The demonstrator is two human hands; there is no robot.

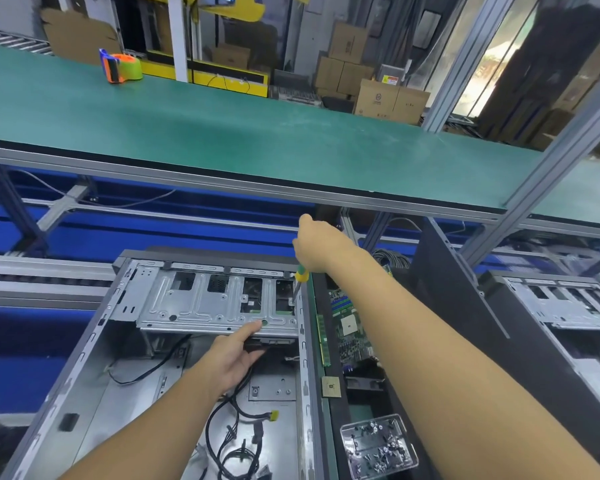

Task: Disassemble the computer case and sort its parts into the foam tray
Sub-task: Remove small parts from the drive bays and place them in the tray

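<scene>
Near the centre of the lower bench, the computer case point(84, 358) lies on its side with its side panel off and its interior exposed. We judge the disassembly to be a good way along. The motherboard point(352, 327), a memory stick point(323, 341) and a processor point(330, 386) already lie in the black foam tray point(340, 419) just beside the case's right wall. A clear box of screws point(378, 445) sits at the tray's near end.

The step in hand appears to be releasing the drive cage point(194, 306), which sits fixed across the far end of the case. The right hand point(321, 245) is closed round a green-and-yellow screwdriver point(300, 275), whose tip meets the cage's right end; we cannot make out the screw itself. The left hand point(232, 362) grips the cage's front edge, forefinger on top of the lip and thumb below against a black unit mounted underneath.

What is left, as far as we can see, is the cage, that black unit and the loose black cables point(236, 427) on the case floor. A second opened case point(568, 306) stands well apart at far right, and a tape dispenser point(120, 67) rests on the green upper shelf.
</scene>
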